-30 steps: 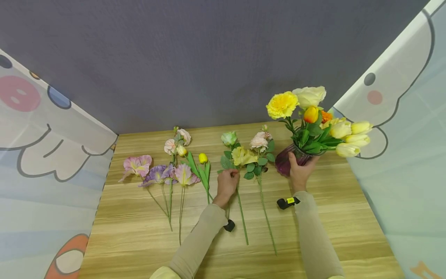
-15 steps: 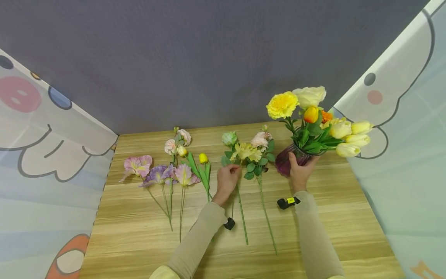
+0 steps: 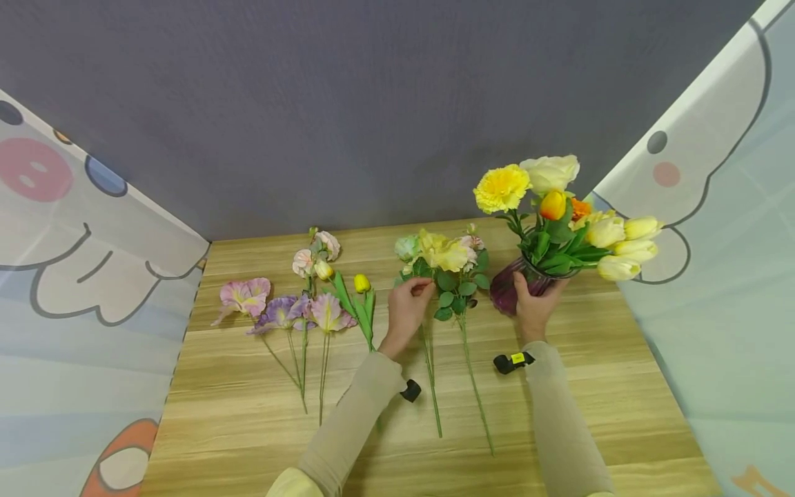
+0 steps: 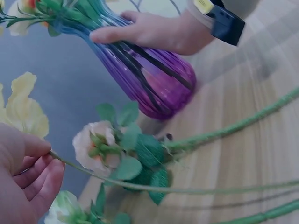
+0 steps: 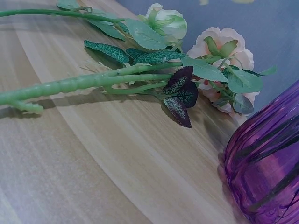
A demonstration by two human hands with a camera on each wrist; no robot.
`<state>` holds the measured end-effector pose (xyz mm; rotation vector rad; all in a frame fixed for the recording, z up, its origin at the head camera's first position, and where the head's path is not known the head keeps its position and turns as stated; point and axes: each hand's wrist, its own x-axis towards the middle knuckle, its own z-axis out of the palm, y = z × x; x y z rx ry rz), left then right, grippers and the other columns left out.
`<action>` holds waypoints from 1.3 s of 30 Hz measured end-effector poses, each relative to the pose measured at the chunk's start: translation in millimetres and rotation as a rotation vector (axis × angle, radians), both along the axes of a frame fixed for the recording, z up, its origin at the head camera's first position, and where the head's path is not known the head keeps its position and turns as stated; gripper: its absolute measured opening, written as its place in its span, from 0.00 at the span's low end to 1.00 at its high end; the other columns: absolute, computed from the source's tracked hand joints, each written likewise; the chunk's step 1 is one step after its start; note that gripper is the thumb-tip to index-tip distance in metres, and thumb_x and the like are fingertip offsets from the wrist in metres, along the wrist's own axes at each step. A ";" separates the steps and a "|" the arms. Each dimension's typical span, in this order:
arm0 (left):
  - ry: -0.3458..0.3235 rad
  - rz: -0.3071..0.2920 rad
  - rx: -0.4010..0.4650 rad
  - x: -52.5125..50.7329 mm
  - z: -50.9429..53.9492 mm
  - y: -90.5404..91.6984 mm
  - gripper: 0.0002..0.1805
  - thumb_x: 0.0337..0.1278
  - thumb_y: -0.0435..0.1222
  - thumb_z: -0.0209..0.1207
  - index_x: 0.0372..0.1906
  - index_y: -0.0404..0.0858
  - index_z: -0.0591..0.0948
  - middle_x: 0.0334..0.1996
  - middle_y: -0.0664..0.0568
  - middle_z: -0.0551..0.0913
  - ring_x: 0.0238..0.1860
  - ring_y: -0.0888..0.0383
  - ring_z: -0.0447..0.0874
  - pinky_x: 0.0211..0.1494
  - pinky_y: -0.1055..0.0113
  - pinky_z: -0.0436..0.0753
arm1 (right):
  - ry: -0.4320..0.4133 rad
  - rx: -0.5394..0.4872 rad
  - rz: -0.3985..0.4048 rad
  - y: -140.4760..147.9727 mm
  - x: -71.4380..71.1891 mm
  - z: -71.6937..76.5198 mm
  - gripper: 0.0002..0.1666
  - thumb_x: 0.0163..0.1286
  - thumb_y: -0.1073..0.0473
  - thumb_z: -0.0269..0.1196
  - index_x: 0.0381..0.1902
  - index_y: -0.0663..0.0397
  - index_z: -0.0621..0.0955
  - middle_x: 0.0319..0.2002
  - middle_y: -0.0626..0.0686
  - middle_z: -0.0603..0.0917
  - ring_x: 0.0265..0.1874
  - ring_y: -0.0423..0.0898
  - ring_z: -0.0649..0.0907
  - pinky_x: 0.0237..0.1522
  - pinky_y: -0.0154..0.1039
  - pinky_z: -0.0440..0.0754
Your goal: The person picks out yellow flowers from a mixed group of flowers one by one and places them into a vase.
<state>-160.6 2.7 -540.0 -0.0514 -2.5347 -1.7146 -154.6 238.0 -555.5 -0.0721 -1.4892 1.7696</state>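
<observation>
My left hand pinches the thin green stem of a pale yellow flower just below its bloom. In the left wrist view that stem passes above a pink rose with green leaves. My right hand grips a ribbed glass vase, purple at the base and bluish near the mouth, and keeps it tilted. From the vase rise a yellow carnation, a cream rose, an orange-yellow tulip and several pale yellow tulips. The right hand is outside the right wrist view.
A green-white rose and the pink rose lie on the wooden table between my hands. To the left lie several irises, a pink rose spray and yellow tulips. A grey wall stands behind the table.
My left hand has raised the pale yellow flower off the table, shifting it slightly away and right, so it now overlaps the pink rose. The right hand and vase stay nearly still.
</observation>
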 end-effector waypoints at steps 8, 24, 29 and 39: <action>0.014 0.005 0.169 -7.7 28.8 3.7 0.11 0.69 0.35 0.66 0.48 0.32 0.89 0.38 0.42 0.91 0.38 0.47 0.90 0.39 0.62 0.89 | -0.006 0.009 -0.003 0.6 -0.2 -0.6 0.61 0.57 0.72 0.72 0.82 0.62 0.52 0.78 0.58 0.63 0.79 0.51 0.62 0.81 0.43 0.53; 0.163 0.003 0.559 -20.8 89.6 17.9 0.11 0.69 0.31 0.65 0.48 0.26 0.87 0.39 0.33 0.89 0.37 0.43 0.91 0.47 0.56 0.90 | 0.021 0.013 0.004 0.1 -0.7 -1.1 0.61 0.57 0.72 0.72 0.82 0.63 0.50 0.79 0.59 0.63 0.79 0.52 0.62 0.82 0.44 0.52; 0.217 0.015 0.679 -21.7 109.5 23.0 0.11 0.70 0.32 0.64 0.47 0.25 0.85 0.38 0.35 0.89 0.34 0.62 0.89 0.49 0.57 0.90 | 0.025 -0.002 0.010 -0.6 -0.8 -0.3 0.61 0.58 0.72 0.71 0.82 0.63 0.50 0.79 0.59 0.62 0.79 0.51 0.61 0.81 0.43 0.52; 0.221 0.006 0.889 -15.9 135.6 31.3 0.04 0.73 0.31 0.61 0.45 0.37 0.83 0.35 0.59 0.90 0.37 0.64 0.90 0.56 0.59 0.87 | 0.019 -0.014 0.012 -2.6 0.6 0.3 0.60 0.59 0.74 0.71 0.82 0.63 0.50 0.79 0.59 0.62 0.79 0.52 0.61 0.81 0.42 0.53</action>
